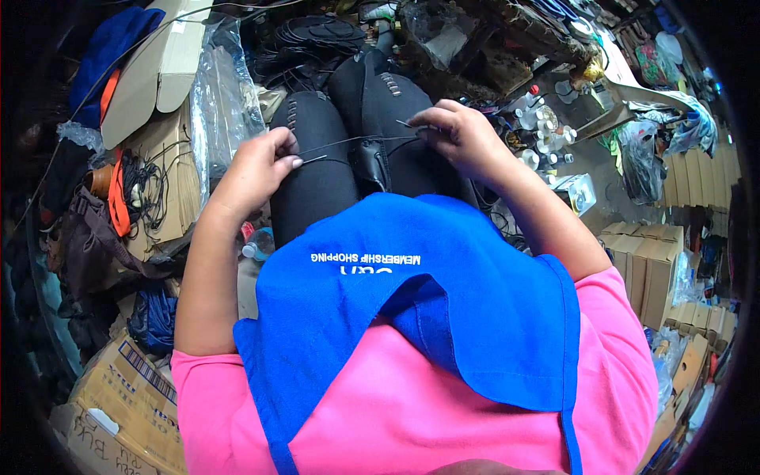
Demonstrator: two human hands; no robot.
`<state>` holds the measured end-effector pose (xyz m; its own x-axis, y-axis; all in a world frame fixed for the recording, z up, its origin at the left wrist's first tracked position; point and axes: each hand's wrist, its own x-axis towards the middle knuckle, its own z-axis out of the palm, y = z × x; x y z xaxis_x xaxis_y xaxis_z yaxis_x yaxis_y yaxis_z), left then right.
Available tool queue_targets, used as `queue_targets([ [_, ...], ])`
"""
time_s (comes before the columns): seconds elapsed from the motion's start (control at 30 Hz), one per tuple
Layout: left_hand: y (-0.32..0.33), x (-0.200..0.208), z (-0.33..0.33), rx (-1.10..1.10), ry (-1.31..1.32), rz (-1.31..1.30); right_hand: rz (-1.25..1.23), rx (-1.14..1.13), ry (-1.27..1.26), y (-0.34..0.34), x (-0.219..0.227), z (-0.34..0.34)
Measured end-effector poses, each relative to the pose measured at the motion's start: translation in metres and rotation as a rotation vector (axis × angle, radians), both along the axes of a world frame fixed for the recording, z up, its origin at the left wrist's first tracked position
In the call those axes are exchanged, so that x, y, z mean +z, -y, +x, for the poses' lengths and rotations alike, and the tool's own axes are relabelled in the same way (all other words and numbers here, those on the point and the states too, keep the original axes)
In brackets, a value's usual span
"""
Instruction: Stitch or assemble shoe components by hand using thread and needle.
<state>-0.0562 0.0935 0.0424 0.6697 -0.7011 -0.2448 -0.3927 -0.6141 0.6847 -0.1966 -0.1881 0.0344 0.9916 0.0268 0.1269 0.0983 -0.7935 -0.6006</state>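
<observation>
My left hand (263, 164) pinches thumb to fingers at a thin metal needle (315, 159) and a black thread (331, 144). The thread runs across my lap to my right hand (463, 136). Its fingers are also pinched, with a second needle (403, 123) sticking out of them. Between my knees a black leather piece (370, 162) is held upright, and the threads cross at its upper part. Its exact kind is hard to make out. My legs are in black trousers (305, 198), with light stitch-like marks near both knees. A blue apron (412, 229) covers my lap.
Cardboard (166, 71) and clear plastic wrap (226, 95) stand at the far left. A coil of black cord (317, 36) lies beyond my knees. Several small bottles (546, 131) stand at the right, with stacked cardboard boxes (653, 265) nearer. A plastic bottle (259, 245) lies by my left leg.
</observation>
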Motion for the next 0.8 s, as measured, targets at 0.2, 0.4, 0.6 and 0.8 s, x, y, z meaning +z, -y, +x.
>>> queue_targets([
  [0.2,-0.012,-0.007,0.008,0.136,-0.369,-0.290,-0.071,0.072,-0.013,-0.003,-0.001,0.017],
  [0.4,-0.009,-0.010,0.020,0.153,-0.241,-0.253,-0.167,0.089,-0.043,-0.004,-0.003,0.025],
  [0.6,0.060,-0.015,0.021,-0.172,0.176,-0.442,-0.280,0.104,-0.117,-0.010,0.012,0.026],
  [0.8,0.111,-0.011,0.031,-0.345,0.139,-0.308,-0.460,0.096,-0.198,-0.021,0.026,0.031],
])
